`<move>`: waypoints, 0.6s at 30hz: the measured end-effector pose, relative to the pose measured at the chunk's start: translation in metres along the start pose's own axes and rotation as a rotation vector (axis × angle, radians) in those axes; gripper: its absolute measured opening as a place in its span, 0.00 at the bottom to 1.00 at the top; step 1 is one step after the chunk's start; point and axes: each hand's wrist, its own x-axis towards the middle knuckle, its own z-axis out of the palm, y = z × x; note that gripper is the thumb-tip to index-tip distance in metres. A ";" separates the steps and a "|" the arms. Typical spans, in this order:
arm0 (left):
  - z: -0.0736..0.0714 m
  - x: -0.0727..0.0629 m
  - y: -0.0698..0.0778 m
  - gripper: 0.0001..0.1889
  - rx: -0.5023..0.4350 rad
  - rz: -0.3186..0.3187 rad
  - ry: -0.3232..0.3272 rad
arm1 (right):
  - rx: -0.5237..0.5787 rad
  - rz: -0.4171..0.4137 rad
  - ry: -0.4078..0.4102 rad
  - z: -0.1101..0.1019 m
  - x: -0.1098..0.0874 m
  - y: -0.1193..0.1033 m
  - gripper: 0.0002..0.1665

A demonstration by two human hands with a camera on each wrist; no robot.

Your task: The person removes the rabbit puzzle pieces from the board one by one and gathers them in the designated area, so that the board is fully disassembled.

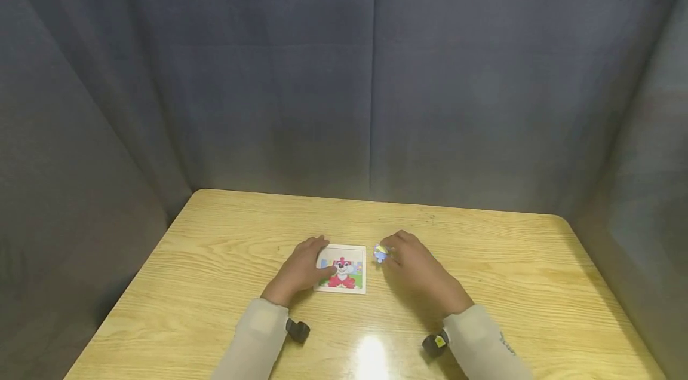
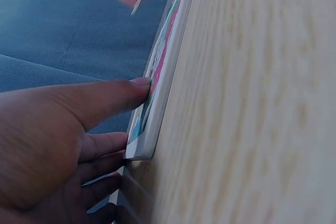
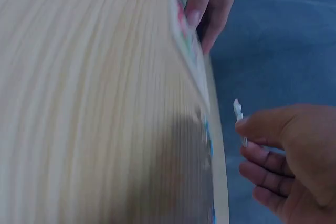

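A flat picture puzzle in a white frame (image 1: 339, 291), showing a pink and white cartoon animal, lies on the table. My left hand (image 1: 302, 270) rests at its left side. The left thumb (image 2: 123, 94) presses flat on the picture while the other fingers reach along the frame's outer edge. To the right of the frame, my right hand (image 1: 418, 271) pinches a blue puzzle piece (image 1: 380, 255) with some yellow on it. In the right wrist view the piece (image 3: 238, 110) appears edge-on between thumb and fingers, raised over the table. The top part of the picture area is pale.
The wooden table (image 1: 226, 230) has rounded far corners. Dark grey curtains (image 1: 269, 99) stand behind it and on both sides. Small blue bits (image 3: 208, 135) show low over the tabletop in the right wrist view. A camera is strapped to each wrist.
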 end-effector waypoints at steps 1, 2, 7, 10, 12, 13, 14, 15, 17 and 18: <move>0.000 0.000 0.000 0.37 -0.002 0.000 0.001 | 0.013 0.010 -0.013 -0.004 -0.003 0.005 0.20; -0.001 -0.001 0.000 0.37 -0.007 -0.001 0.002 | 0.026 0.011 -0.023 -0.007 -0.006 0.010 0.20; -0.002 0.000 -0.002 0.37 0.000 -0.008 0.009 | 0.114 0.079 -0.087 -0.024 -0.015 0.034 0.21; -0.002 0.000 -0.002 0.37 0.001 -0.008 0.009 | 0.093 0.085 -0.105 -0.034 -0.021 0.046 0.21; -0.002 0.000 -0.002 0.37 -0.002 -0.009 0.005 | 0.060 0.063 -0.108 -0.041 -0.026 0.053 0.20; -0.002 0.000 -0.002 0.37 -0.002 -0.008 0.003 | 0.037 0.053 -0.106 -0.044 -0.029 0.057 0.20; -0.001 0.000 -0.002 0.37 -0.001 -0.007 0.001 | 0.018 0.041 -0.106 -0.047 -0.032 0.061 0.20; -0.001 0.001 -0.002 0.37 -0.001 -0.006 0.000 | 0.001 0.034 -0.105 -0.050 -0.035 0.065 0.19; 0.000 0.001 -0.002 0.37 -0.002 -0.009 0.001 | -0.018 0.042 -0.103 -0.055 -0.042 0.073 0.19; 0.001 0.002 -0.001 0.37 -0.001 -0.009 0.003 | -0.029 0.042 -0.101 -0.058 -0.045 0.077 0.19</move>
